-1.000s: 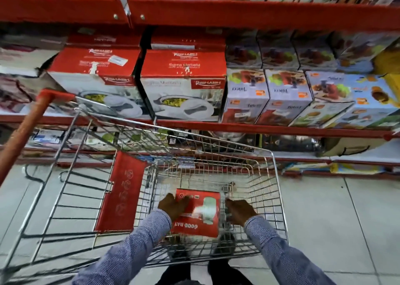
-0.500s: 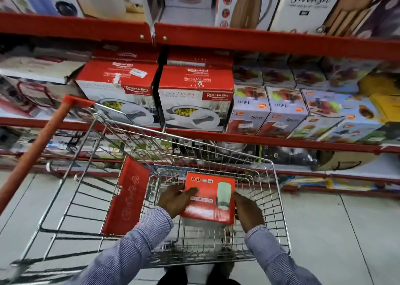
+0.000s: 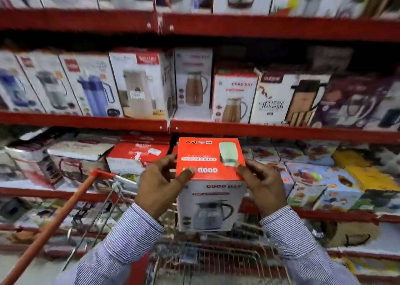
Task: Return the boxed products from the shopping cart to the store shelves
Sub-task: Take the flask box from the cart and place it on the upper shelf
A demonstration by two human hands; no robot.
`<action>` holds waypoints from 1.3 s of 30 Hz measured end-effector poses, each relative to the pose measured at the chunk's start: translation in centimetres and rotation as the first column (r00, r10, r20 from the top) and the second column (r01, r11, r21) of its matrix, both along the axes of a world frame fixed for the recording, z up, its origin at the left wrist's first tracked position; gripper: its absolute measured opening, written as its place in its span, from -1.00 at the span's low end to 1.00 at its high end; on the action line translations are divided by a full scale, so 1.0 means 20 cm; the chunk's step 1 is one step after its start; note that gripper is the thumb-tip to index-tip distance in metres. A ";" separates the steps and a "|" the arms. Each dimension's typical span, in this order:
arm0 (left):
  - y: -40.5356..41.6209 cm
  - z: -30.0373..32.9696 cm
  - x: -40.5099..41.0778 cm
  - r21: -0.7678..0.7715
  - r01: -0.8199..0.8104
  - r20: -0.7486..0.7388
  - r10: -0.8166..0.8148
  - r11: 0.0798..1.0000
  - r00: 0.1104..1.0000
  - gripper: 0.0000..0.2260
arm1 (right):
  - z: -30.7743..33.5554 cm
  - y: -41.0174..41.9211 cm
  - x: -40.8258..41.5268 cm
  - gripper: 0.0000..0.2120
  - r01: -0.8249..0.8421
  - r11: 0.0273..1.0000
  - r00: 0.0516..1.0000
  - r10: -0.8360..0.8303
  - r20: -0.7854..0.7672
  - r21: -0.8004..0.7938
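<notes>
I hold a red-topped white jug box [image 3: 211,183] upright in the air above the wire shopping cart [image 3: 216,261]. My left hand [image 3: 160,183] grips its left side with the thumb on the red top. My right hand [image 3: 263,184] grips the right side. The box's front shows a grey jug. On the middle shelf [image 3: 281,131] behind it stands a matching red-and-white jug box [image 3: 234,96] among other flask boxes. The view is blurred.
Red metal shelves fill the view. Flask boxes [image 3: 140,85] line the middle shelf. Casserole boxes [image 3: 136,155] and juicer boxes [image 3: 324,183] sit on the lower one. The cart's orange handle [image 3: 47,228] slants across the lower left.
Both hands have lifted the box up out of the cart basket to chest height. My view has tilted up to the flask shelf.
</notes>
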State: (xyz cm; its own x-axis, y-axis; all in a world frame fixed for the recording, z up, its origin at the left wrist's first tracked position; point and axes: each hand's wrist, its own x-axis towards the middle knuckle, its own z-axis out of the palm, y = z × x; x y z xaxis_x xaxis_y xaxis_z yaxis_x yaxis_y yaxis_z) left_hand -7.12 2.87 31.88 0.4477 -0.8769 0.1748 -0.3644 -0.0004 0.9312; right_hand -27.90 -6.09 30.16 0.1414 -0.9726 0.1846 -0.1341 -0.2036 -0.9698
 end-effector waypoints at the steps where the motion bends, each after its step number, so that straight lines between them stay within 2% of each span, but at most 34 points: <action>1: -0.01 0.07 0.01 -0.038 -0.013 0.025 0.014 0.999 1.000 -0.64 | 0.06 -0.02 0.02 -0.76 -0.014 0.999 1.000 0.015 0.009 -0.036; 3: -0.02 0.20 0.04 -0.107 -0.024 0.062 0.031 0.994 0.998 -0.63 | 0.19 -0.05 0.07 -0.81 -0.051 0.995 0.998 0.054 0.032 -0.090; 5: -0.04 0.32 0.08 -0.186 -0.031 0.075 0.045 0.982 0.996 -0.52 | 0.32 -0.09 0.11 -0.88 -0.080 0.986 0.994 0.090 0.063 -0.148; 7: -0.06 0.43 0.12 -0.253 -0.027 0.107 0.055 0.967 0.993 -0.46 | 0.43 -0.12 0.16 -0.82 -0.083 0.973 0.992 0.101 0.073 -0.217; 10: -0.09 0.57 0.18 -0.281 -0.003 0.139 0.043 0.960 0.989 -0.61 | 0.56 -0.17 0.23 -0.68 -0.065 0.960 0.993 0.090 0.080 -0.273; 13: -0.14 0.66 0.25 -0.323 0.009 0.190 0.055 0.946 0.980 -0.62 | 0.67 -0.20 0.30 -0.63 -0.072 0.943 0.993 0.097 0.062 -0.324; 16: -0.18 0.73 0.32 -0.347 0.005 0.183 0.063 0.938 0.981 -0.62 | 0.73 -0.25 0.35 -0.65 -0.071 0.927 0.994 0.098 0.055 -0.368; 18: -0.22 0.75 0.35 -0.360 0.011 0.172 0.055 0.933 0.984 -0.62 | 0.75 -0.29 0.39 -0.58 -0.065 0.919 0.995 0.091 0.050 -0.388; 30: -0.57 0.69 0.52 -0.358 0.043 0.127 0.003 0.933 0.992 -0.55 | 0.78 -0.57 0.54 -0.51 -0.083 0.929 0.996 0.072 -0.042 -0.361; 33: -0.66 0.65 0.54 -0.339 0.046 0.098 -0.013 0.940 0.995 -0.54 | 0.73 -0.66 0.57 -0.42 -0.096 0.940 0.995 0.080 -0.063 -0.328; 37: -0.80 0.60 0.59 -0.307 0.029 0.118 0.008 0.951 0.993 -0.58 | 0.66 -0.77 0.60 -0.18 -0.143 0.945 0.989 0.130 -0.064 -0.293; 39: -0.85 0.60 0.60 -0.287 0.029 0.127 0.008 0.957 0.992 -0.60 | 0.65 -0.83 0.61 -0.22 -0.159 0.945 0.987 0.146 -0.064 -0.288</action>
